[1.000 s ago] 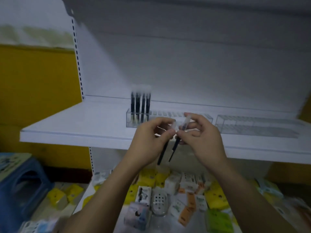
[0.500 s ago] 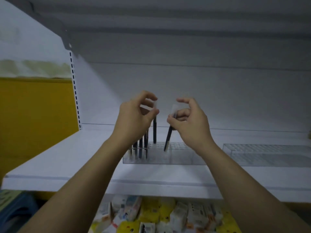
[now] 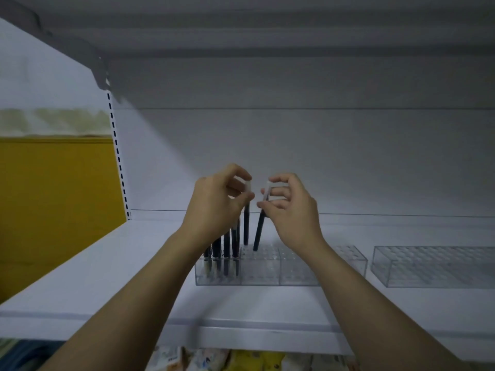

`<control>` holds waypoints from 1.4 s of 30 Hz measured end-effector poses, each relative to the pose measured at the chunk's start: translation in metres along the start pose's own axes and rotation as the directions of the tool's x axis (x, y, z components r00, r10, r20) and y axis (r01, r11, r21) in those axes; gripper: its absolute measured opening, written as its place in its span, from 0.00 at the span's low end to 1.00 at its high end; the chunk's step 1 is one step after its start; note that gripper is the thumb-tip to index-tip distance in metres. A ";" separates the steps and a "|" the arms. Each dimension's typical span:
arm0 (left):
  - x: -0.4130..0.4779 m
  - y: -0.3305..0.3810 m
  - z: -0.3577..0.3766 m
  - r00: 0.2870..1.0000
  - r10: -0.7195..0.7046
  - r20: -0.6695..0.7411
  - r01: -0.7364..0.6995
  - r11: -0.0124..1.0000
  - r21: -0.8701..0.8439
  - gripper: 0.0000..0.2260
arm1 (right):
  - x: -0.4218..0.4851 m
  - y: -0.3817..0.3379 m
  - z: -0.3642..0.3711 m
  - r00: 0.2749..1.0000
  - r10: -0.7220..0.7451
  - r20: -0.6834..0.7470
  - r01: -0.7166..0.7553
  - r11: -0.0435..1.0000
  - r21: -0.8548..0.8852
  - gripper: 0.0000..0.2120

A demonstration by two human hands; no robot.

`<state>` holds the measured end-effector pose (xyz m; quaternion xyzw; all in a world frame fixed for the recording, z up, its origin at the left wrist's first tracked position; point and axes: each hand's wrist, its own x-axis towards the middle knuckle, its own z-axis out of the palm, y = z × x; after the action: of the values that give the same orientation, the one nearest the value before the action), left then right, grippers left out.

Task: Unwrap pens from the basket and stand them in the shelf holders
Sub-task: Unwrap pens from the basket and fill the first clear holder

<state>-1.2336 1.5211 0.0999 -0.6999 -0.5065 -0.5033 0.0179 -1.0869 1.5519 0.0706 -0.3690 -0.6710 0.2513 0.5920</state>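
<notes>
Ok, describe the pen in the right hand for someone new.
On the white shelf, find the left clear holder of two. Above it each hand holds a dark pen. The right hand has the leaning pen, tip at the holder's top; the left hand has an upright pen, and the slotted pens are in no hand.

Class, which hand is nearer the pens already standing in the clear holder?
Left. The left hand, pinching a pen, is just above the standing pens; the right hand, pinching another pen, is further to their right.

A shop: white display shelf (image 3: 107, 277), clear pen holders (image 3: 267, 271), packaged goods (image 3: 214, 360) below.
</notes>
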 end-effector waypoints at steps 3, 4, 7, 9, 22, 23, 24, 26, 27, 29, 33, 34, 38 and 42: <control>-0.002 -0.003 0.003 1.000 -0.016 0.026 0.015 1.000 0.026 0.09 | -0.001 0.002 0.002 1.000 -0.020 0.024 0.020 1.000 -0.004 0.18; -0.002 -0.005 0.004 0.999 -0.022 0.023 0.021 0.999 0.025 0.09 | 0.000 0.001 0.002 0.999 -0.037 0.010 0.037 0.999 0.006 0.18; -0.001 -0.007 0.006 0.999 -0.031 0.009 0.031 0.999 0.028 0.09 | 0.005 -0.003 0.001 0.995 -0.093 -0.033 0.093 0.996 0.011 0.17; -0.001 -0.008 0.009 0.999 -0.034 0.032 0.031 0.996 0.081 0.09 | 0.007 -0.002 0.001 0.996 -0.093 -0.002 0.093 0.995 -0.019 0.17; 0.006 -0.014 0.017 0.995 -0.060 0.080 0.030 0.940 0.339 0.03 | -0.009 0.012 -0.012 0.915 0.101 0.391 0.057 0.926 -0.373 0.25; 0.006 -0.012 0.018 0.995 -0.061 0.077 0.031 0.939 0.342 0.03 | -0.009 0.011 -0.013 0.910 0.105 0.401 0.063 0.921 -0.385 0.26; 0.006 -0.011 0.018 0.995 -0.057 0.081 0.025 0.935 0.355 0.03 | -0.009 0.010 -0.013 0.907 0.108 0.407 0.065 0.919 -0.390 0.26; 0.005 -0.010 0.017 0.995 -0.036 0.098 -0.005 0.923 0.384 0.04 | -0.011 0.010 -0.015 0.906 0.111 0.409 0.063 0.919 -0.389 0.27; 0.003 -0.009 0.016 0.994 -0.026 0.109 -0.020 0.919 0.394 0.05 | -0.013 0.010 -0.016 0.908 0.109 0.406 0.064 0.919 -0.389 0.27; -0.002 -0.005 0.013 0.990 -0.016 0.139 -0.044 0.908 0.417 0.08 | -0.018 0.009 -0.018 0.912 0.103 0.397 0.075 0.910 -0.408 0.28; -0.020 0.008 0.006 0.988 0.066 0.138 -0.124 0.875 0.468 0.15 | -0.036 0.013 -0.021 0.944 0.050 0.327 0.110 0.886 -0.451 0.35; -0.025 0.012 0.005 0.987 0.101 0.124 -0.147 0.877 0.458 0.16 | -0.043 0.014 -0.026 0.954 0.030 0.299 0.110 0.890 -0.442 0.36; -0.054 0.032 0.016 0.961 0.227 0.156 -0.273 0.860 0.431 0.15 | -0.071 0.012 -0.050 0.979 -0.054 0.196 0.135 0.892 -0.432 0.31; -0.084 0.053 0.043 0.932 0.312 0.186 -0.357 0.878 0.319 0.14 | -0.103 0.010 -0.078 0.990 -0.115 0.080 0.139 0.885 -0.444 0.27</control>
<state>-1.1641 1.4606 0.0440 -0.7935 -0.4586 -0.3491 0.1951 -1.0061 1.4683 0.0131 -0.4442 -0.7484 0.0599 0.4889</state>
